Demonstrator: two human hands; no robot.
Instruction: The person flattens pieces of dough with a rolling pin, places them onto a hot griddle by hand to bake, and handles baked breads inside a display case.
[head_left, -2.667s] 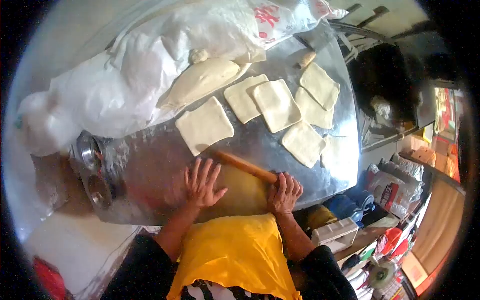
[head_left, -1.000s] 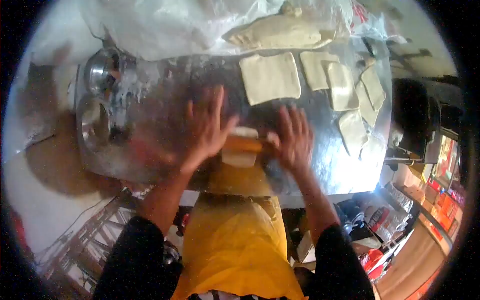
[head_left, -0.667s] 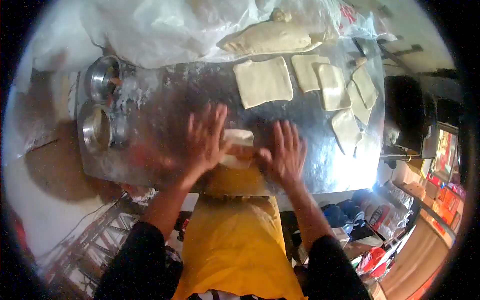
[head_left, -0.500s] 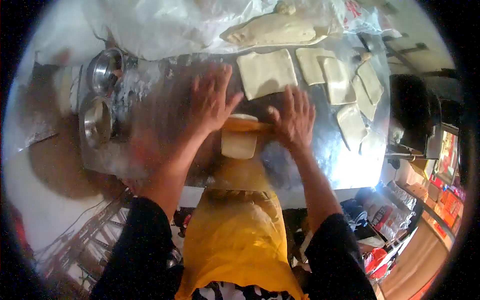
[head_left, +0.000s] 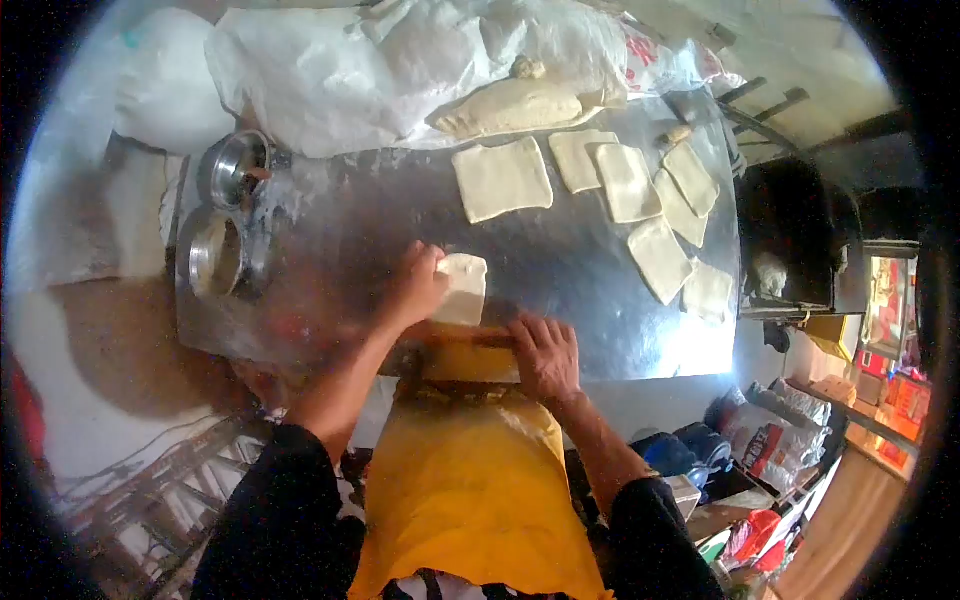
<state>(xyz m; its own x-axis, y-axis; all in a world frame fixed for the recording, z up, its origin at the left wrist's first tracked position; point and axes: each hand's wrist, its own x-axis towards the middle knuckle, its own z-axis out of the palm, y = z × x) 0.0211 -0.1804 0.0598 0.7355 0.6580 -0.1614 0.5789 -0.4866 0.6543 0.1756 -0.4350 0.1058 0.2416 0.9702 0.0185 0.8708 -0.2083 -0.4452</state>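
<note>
1. Small pale, rectangular dough piece lies flat on the grey metal table, just right of the left hand and ahead, slightly left, of the right hand. Left hand nearer.
2. Dough's long axis points away from the body. Brown wooden rolling pin lies roughly crosswise to it, at the dough's near end; touching or just apart, cannot tell.
3. Left hand: fingers closed, pinching the dough's far left corner. Right hand: fingers curled over the pin's right end. Pin's left end unclear near the left forearm.
4. Table's near edge runs close behind pin and right hand, the yellow cloth apron just beyond it.
5. Metal surface stretches right of the dough. Large pale, square dough sheet sits farther off, apart from it. Two round, shiny metal bowls stand well left.
</note>
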